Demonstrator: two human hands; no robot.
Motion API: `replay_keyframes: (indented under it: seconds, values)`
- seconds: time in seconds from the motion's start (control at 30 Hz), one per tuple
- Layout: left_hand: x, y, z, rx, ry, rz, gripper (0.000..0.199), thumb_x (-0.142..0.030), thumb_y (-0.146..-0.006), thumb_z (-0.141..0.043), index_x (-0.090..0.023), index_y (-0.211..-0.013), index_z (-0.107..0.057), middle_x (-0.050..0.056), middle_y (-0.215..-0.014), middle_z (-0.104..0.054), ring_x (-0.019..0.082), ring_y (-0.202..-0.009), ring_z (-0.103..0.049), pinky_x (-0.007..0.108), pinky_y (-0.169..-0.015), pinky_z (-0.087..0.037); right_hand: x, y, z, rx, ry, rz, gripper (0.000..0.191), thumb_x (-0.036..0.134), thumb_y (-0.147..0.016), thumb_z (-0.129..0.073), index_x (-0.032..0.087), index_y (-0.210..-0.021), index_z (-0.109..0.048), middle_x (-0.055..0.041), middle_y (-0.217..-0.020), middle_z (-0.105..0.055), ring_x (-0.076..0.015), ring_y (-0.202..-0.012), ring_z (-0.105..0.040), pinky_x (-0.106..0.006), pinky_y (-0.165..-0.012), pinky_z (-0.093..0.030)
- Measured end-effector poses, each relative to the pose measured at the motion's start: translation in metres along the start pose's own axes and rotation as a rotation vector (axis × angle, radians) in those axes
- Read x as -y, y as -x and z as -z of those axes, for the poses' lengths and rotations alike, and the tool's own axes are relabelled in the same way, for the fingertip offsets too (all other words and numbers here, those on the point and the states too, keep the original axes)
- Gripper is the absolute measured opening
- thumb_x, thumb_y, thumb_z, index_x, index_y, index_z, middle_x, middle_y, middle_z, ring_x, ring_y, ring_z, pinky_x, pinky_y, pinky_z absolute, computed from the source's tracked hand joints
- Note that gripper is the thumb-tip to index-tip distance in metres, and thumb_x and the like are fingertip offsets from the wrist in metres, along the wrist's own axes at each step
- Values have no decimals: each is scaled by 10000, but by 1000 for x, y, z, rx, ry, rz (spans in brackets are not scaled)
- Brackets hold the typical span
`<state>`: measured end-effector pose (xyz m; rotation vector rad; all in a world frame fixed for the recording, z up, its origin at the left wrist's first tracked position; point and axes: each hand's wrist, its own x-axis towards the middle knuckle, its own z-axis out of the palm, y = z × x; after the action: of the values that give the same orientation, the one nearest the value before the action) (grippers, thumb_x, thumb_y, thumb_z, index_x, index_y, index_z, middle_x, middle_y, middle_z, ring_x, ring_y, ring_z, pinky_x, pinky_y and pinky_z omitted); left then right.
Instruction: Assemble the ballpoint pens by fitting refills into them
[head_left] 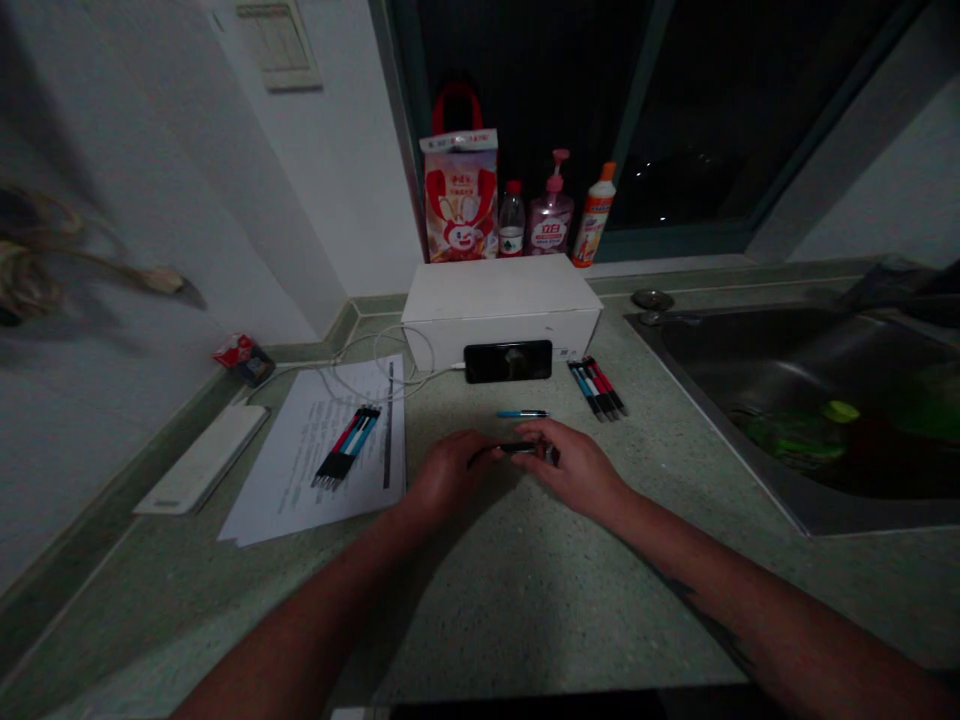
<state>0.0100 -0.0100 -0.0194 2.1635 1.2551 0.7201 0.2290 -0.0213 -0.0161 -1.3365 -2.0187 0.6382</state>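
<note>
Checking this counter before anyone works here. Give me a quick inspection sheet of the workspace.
Surface: speckled grey-green countertop, dimly lit.
Job's things: dark pen between both hands; blue pen lying just ahead; pen bundle on printed paper; second pen bundle right of the phone.
Clutter: white box, phone against it, white pad, red packet.
Hands: left hand and right hand meet on the dark pen.
Cables: white cable looped beside the phone, over the paper's top.
Surroundings: steel sink at right; bottles, patterned bag before a dark window.
</note>
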Motion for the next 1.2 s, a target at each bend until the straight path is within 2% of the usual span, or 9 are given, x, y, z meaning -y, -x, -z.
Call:
replay_keyframes:
  seconds: [0.17,0.23,0.33,0.5,0.57,0.67,0.8,0.97,1.2]
  values:
    - [0,1,-1,-9,-18,-40,242,-321,-980,-558,-202,-1030,-763,73,-913,-749,221,-832,-685,351,-772,-525,0,0,-2,80,47,-12,214,285,-1006,-523,231,-926,-714,-18,-815,-730,-185,-765,-677,-309,-707,-472]
    - [0,1,-2,-15,-37,-25,232,-307,-981,-559,-202,-1031,-760,67,-909,-749,217,-827,-682,345,-765,-523,-1,1,-4,56,34,11,123,265,-968,-586,230,-994,-702,-22,-881,-736,-186,-798,-678,-304,-706,-475]
    - [0,0,-3,-31,-58,-20,222,-285,-979,-565,-189,-995,-764,73,-889,-746,220,-809,-680,342,-742,-519,-1,1,-6,38,26,11,169,269,-932,-641,236,-1092,-687,-34,-970,-743,-189,-824,-686,-308,-722,-490]
    - [-2,0,-4,-37,-43,-49,224,-265,-986,-554,-197,-1041,-761,74,-924,-756,221,-843,-689,352,-780,-529,0,1,-6,69,85,-17,207,280,-1011,-513,227,-968,-708,-40,-896,-750,-207,-829,-697,-327,-733,-488]
    - [-2,0,-3,-32,-32,-43,222,-263,-984,-559,-189,-1042,-761,78,-927,-759,222,-843,-693,353,-781,-533,-1,1,-6,37,44,18,133,252,-978,-570,229,-1024,-694,-37,-952,-750,-202,-866,-695,-322,-751,-494]
    - [-3,0,-3,-43,-22,-40,215,-250,-978,-567,-177,-1036,-762,82,-927,-761,225,-855,-695,353,-795,-536,-3,2,-8,19,2,41,176,281,-947,-631,235,-1112,-673,-40,-1032,-748,-198,-879,-693,-323,-762,-506]
    - [-4,0,-3,-47,-28,-46,200,-228,-966,-586,-188,-1057,-760,69,-940,-762,218,-864,-698,338,-803,-533,-4,2,-9,58,63,29,178,292,-1006,-537,238,-1045,-703,-38,-978,-757,-209,-887,-700,-341,-778,-506]
    - [-4,-1,-5,-39,-6,-39,200,-241,-964,-597,-181,-1058,-763,71,-946,-768,216,-859,-706,325,-796,-538,-4,2,-10,19,65,60,171,269,-959,-616,232,-1112,-681,-46,-1031,-744,-209,-903,-692,-341,-785,-518]
    - [-3,-2,-7,-60,60,-39,192,-227,-957,-596,-200,-1049,-763,62,-983,-778,213,-893,-715,337,-835,-553,-6,1,-10,15,122,130,156,266,-999,-555,240,-1074,-690,-53,-1027,-731,-222,-971,-677,-369,-843,-518]
